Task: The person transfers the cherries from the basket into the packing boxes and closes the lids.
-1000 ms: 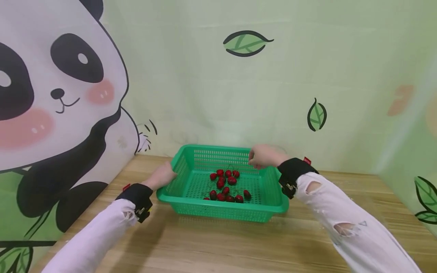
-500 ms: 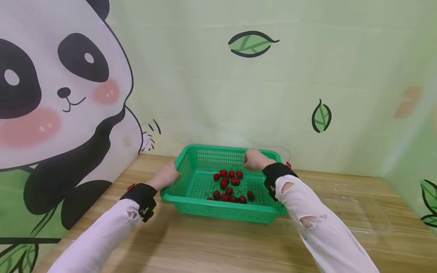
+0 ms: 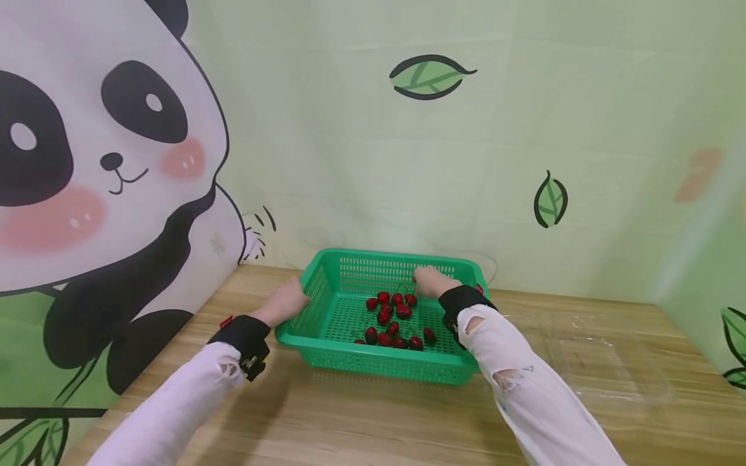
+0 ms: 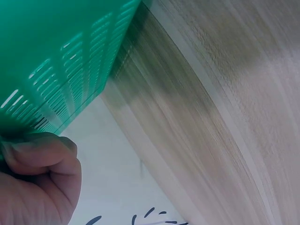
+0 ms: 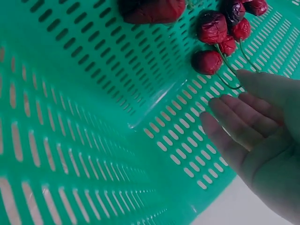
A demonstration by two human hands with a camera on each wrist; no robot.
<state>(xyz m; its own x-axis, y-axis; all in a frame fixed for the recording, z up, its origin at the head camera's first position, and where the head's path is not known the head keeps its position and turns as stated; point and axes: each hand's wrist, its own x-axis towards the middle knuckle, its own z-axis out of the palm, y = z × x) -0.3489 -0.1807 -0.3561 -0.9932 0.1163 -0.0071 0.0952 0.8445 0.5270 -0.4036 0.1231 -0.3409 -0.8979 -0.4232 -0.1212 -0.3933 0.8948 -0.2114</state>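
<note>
A green plastic basket (image 3: 384, 364) with slotted walls stands on the table, and several dark red cherries (image 3: 384, 338) lie on its floor. My left hand (image 3: 284, 300) grips the basket's left rim; in the left wrist view its fingers (image 4: 42, 154) are curled at the green edge. Inside the basket, toward the back right, my right hand (image 3: 432, 282) reaches down beside the rear cherries. The right wrist view shows that hand's fingers (image 5: 234, 122) loosely extended, with fingertips close to green cherry stems (image 5: 225, 61). Whether they touch a stem I cannot tell.
A clear plastic container (image 3: 606, 362) sits on the wooden table (image 3: 350, 421) to the right of the basket. Behind the table hangs a pale green cloth (image 3: 326, 162) printed with a panda and leaves.
My right hand has moved left and lower, from over the basket's back right into it near the rear cherries. The left hand has stayed on the rim. The clear container has become more visible.
</note>
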